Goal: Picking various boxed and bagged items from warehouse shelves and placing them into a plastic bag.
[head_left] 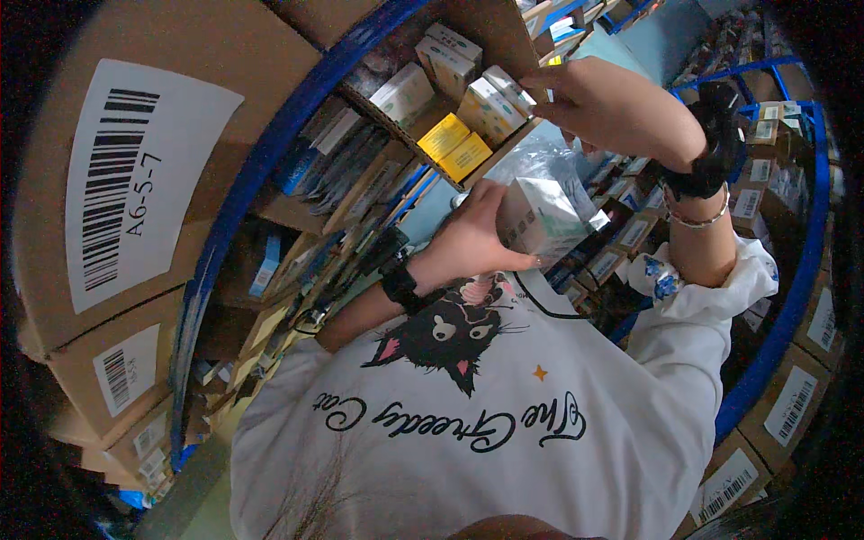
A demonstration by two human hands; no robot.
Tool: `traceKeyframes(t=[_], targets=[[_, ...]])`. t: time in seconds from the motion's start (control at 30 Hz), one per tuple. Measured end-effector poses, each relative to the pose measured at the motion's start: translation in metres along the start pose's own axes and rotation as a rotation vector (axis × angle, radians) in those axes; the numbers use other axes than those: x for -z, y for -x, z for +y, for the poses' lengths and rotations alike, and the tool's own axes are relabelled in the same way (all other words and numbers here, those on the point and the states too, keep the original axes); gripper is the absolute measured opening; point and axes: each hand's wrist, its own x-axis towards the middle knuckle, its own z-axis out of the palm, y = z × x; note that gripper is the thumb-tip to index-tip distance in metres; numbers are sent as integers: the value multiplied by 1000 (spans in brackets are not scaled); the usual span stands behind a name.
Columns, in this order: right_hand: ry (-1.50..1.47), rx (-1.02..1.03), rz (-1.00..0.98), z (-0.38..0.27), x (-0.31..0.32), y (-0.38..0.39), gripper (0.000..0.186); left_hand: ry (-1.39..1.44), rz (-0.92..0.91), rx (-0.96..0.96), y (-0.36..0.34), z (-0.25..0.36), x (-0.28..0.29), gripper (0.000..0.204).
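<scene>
Beside blue shelf frame (247,153): left hand (468,236) clasps white carton (543,216), likely light, crushable; best held by side edges. Right hand (594,101) at cardboard bin (498,157), fingers' grip unclear.

Along the left of the frame, large labelled cardboard boxes (148,189) are held in a blue-framed rack (337,45). At upper centre, white cartons (450,58) and yellow cartons (454,147) are carried in an open cardboard bin (389,119). Toward the right edge, labelled bins (749,202) are supported by blue-framed shelving (821,153).

white box (543,214): smooth card | bag (540,158): glossy clear plastic | shirt (630,387): matt cloth
</scene>
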Motion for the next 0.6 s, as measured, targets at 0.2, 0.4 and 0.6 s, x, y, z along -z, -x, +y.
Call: traceKeyframes(t=[0.2,0.4,0.6], targets=[[-53,21,13,-4,10,14,26,98,-57,-13,-6,-5,1,88],[66,177,-330,13,-10,20,30,132,-74,1,-4,-3,3,89],[0,106,-436,39,-38,19,71,175,-65,5,-4,-1,6,83]])
